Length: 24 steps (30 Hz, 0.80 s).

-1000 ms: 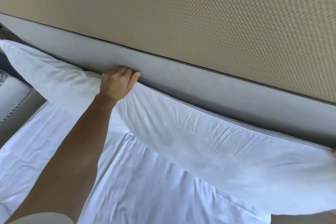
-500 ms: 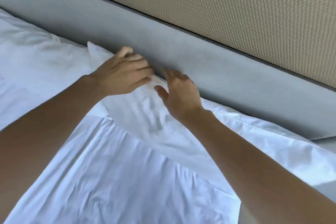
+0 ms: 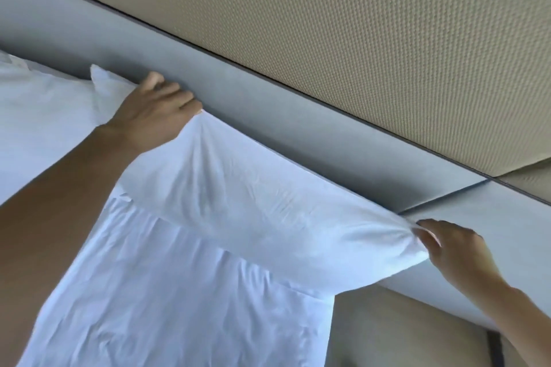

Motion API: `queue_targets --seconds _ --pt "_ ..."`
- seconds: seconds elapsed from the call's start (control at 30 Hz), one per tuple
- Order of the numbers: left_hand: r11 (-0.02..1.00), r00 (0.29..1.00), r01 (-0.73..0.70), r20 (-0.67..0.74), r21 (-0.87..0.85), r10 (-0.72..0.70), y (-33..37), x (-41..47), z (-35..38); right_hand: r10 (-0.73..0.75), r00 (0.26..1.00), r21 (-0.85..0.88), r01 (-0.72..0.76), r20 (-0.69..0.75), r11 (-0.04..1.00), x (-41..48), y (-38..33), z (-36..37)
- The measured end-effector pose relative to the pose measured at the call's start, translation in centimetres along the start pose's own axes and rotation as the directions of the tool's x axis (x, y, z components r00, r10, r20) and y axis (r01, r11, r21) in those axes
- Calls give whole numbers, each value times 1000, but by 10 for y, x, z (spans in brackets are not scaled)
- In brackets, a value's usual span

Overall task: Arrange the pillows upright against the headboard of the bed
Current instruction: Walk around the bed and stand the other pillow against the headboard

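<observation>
Evidently your left hand and right hand pinch opposite top corners of the pillow (soft, light, saggy) leaning on the headboard from ten to four o'clock; grip corners, not slack cloth.

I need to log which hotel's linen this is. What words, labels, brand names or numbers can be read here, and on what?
None: no text, label or number shows on the pillow held by the left hand and right hand, the second pillow, the bed sheet, the headboard or the textured wall.
</observation>
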<state>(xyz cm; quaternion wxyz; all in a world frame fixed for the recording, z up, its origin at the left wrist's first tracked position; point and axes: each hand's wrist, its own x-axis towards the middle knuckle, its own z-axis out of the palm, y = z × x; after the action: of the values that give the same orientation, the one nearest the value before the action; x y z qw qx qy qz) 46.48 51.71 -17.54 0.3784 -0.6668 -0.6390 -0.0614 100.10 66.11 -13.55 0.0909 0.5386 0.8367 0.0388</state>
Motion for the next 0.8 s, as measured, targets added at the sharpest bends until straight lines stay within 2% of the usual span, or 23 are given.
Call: queue_targets --seconds 0.1,0.17,0.27,0.33,0.37,0.4,0.43,0.5,0.53,0.57,0.63,0.67,0.7,0.73,0.77,0.8 --pt "995 996 69 59 67 -73 7 3 -3 10 998 -59 -7 56 998 -3 5 -12" --pt "990 986 112 111 86 -121 15 -1 -7 -15 1000 6 15 18 1000 7 -18 -22" --pt "966 963 244 99 87 -252 27 -2 -13 -256 965 146 261 -54 954 39 -113 -46" --pt "917 917 393 47 75 -397 31 -5 -14 -422 900 337 432 -104 837 64 -208 -65" --pt "859 861 508 -3 58 -509 32 -9 -14 -494 858 422 502 -136 755 75 -257 -75" --pt "763 762 646 -55 5 -645 35 -15 -15 -551 819 480 553 -162 681 85 -306 -83" --pt "620 615 781 -80 -79 -784 38 -23 -16 -596 781 506 596 -185 624 93 -351 -90" --pt "204 185 937 -91 -285 -978 51 -56 -12 -686 695 467 691 -216 552 109 -430 -92" --pt "8 -23 929 -81 -370 -996 60 -79 -3 -718 660 423 728 -221 539 114 -461 -89" --pt "-152 -191 889 -50 -432 -980 70 -104 6 -742 630 385 759 -230 525 118 -487 -85" --pt "-454 -463 747 110 -486 -879 89 -153 29 -754 598 340 793 -272 506 125 -521 -73" --pt "-602 -575 648 219 -467 -788 100 -175 44 -735 606 328 791 -303 517 128 -529 -69" --pt "-730 -655 545 333 -413 -678 109 -195 59 -717 603 317 797 -350 515 134 -533 -64" --pt "-821 -695 432 443 -373 -566 119 -213 77 -698 596 316 803 -398 505 140 -534 -60" --pt "-879 -696 331 540 -344 -474 128 -228 96 -675 582 320 813 -453 486 148 -532 -56" --pt "-913 -667 235 628 -334 -401 134 -240 117 -654 576 338 817 -491 466 155 -528 -54"
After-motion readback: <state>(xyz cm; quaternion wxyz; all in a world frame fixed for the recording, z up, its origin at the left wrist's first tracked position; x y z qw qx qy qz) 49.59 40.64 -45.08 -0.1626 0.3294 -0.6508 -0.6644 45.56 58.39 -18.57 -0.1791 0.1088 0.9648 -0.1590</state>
